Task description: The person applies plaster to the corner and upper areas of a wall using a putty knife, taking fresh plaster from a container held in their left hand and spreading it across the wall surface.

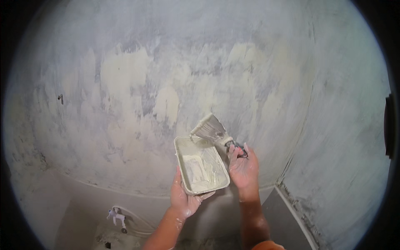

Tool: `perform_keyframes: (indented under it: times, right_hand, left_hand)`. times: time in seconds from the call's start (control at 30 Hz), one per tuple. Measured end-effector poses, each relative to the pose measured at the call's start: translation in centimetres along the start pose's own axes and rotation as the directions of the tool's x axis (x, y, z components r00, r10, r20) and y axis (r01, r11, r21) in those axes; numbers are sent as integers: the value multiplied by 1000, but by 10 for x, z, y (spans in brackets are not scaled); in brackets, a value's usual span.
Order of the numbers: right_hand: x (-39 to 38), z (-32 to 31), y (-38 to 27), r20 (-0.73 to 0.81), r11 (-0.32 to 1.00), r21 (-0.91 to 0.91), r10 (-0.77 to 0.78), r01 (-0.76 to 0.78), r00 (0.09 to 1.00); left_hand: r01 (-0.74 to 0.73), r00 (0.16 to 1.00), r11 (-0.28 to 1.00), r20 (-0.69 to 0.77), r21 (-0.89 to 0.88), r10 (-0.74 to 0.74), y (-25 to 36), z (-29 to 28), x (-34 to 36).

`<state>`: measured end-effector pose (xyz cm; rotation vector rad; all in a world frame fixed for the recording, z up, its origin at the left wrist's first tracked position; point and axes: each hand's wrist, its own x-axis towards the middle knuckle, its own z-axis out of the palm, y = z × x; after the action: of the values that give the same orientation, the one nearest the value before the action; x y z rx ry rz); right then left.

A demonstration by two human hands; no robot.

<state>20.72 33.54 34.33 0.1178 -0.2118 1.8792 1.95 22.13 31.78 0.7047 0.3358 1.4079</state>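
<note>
My left hand (183,198) grips a shallow rectangular tray (226,180) from below and along its left side. Pale cream putty (213,168) is smeared over the tray's bottom and walls. In my right hand (246,170) is a putty knife (213,128), held by its dark handle with a red patch. Its wide blade points up and left, coated with putty, over the tray's far edge. Whether blade and rim touch, I cannot tell. Both hands have putty smears on the skin.
Ahead stands a grey wall (137,91) with patchy cream putty. It meets a second grey wall (350,125) at a corner on the right. Low on the left, a white pipe fitting (117,216) sticks out near a pale hose. A dark object (389,127) sits at the right rim.
</note>
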Motion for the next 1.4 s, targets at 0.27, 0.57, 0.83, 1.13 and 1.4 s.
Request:
perform_keyframes:
  times: [0.27,0.57,0.83,1.13,1.4]
  right_hand:
    - [22,59,-53,397,976,-215,60,29,916]
    - [36,134,-71,649,544,-485,-300,685,699]
    - [111,170,-76,830,-313,-380,-530,871,172]
    - [111,167,-39,886,-879,-398,-294,262,359]
    - [59,85,-43,788,-856,-459,-269,237,554]
  left_hand:
    - [-76,993,997,89,-16,77,21,67,50]
    - [-107,976,993,197,42,97,42,108,69]
    - [-138,979,988,159,74,125,53,128,98]
    - [-241,965,970,113,31,236,62,131,84]
    - [-279,960,957,36,81,277,61,135,79]
